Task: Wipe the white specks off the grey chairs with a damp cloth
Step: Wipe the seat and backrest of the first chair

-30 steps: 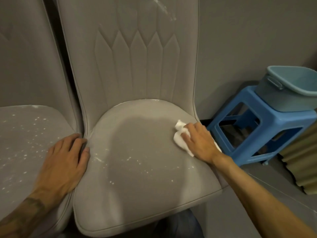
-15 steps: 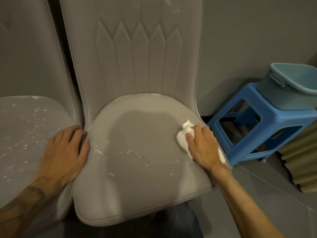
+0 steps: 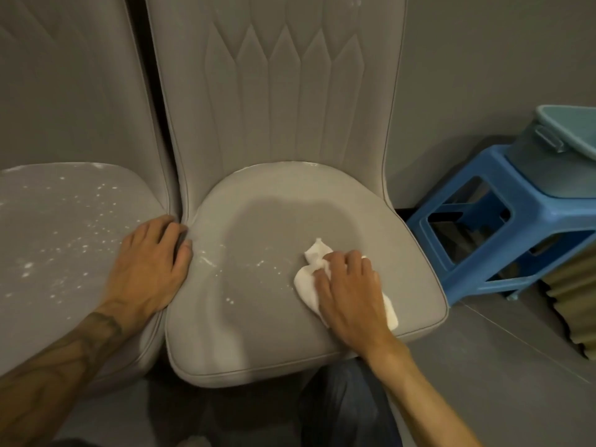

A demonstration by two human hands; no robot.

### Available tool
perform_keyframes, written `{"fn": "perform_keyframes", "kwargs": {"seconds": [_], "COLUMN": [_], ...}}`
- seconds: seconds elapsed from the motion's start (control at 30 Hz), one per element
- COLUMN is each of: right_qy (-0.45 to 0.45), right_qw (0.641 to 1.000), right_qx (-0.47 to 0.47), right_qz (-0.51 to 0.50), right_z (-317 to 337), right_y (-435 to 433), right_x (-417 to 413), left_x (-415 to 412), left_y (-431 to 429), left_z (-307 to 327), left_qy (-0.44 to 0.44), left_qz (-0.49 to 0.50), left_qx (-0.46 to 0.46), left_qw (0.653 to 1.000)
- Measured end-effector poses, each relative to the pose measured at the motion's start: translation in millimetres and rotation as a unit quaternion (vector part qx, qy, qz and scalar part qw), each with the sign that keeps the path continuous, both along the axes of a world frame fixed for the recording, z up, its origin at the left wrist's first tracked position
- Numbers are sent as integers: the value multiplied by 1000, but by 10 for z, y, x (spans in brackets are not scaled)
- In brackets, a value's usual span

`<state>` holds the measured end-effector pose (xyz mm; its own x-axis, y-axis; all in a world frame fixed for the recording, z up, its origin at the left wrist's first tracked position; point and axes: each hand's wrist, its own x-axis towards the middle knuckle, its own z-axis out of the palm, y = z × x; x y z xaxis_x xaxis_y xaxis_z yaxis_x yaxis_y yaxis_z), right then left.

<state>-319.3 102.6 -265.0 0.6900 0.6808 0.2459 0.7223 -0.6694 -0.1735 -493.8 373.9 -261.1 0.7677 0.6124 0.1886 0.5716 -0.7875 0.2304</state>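
Two grey upholstered chairs stand side by side. On the right chair seat (image 3: 274, 333) a darker damp patch spreads over the middle, with a few white specks (image 3: 261, 262) left of centre. My right hand (image 3: 351, 295) lies on the right front part of this seat, fingers curled over a crumpled white cloth (image 3: 306, 282) and pressing it down. The left chair seat (image 3: 64, 237) carries several scattered white specks. My left hand (image 3: 148, 262) rests flat across the gap between the two seats, holding nothing.
A blue plastic stool (image 3: 532, 240) stands right of the chair with a pale blue basin (image 3: 564, 150) on top. Corrugated cardboard (image 3: 574, 301) leans at the far right. A grey wall rises behind, grey floor lies below, and my knee shows under the seat.
My right hand has slid the cloth from the seat's right edge leftward and toward me, nearer the specks. My left hand has stayed on the gap between the seats.
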Motion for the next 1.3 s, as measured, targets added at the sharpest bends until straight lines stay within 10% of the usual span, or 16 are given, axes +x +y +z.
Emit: {"fn": "perform_keyframes", "kwargs": {"seconds": [0.63,1.3], "right_qy": [32,19], "right_qw": [993,996], "right_qx": [19,-13], "right_qz": [-116,92], "right_z": [93,8], "right_y": [-4,704], "right_x": [-45,35], "left_x": [-19,-426], "left_y": [-28,-160], "left_z": [13,19], "left_qy": [1,43], "left_qz": [-10,-6], "left_qx": [1,2], "left_qw": [1000,999]}}
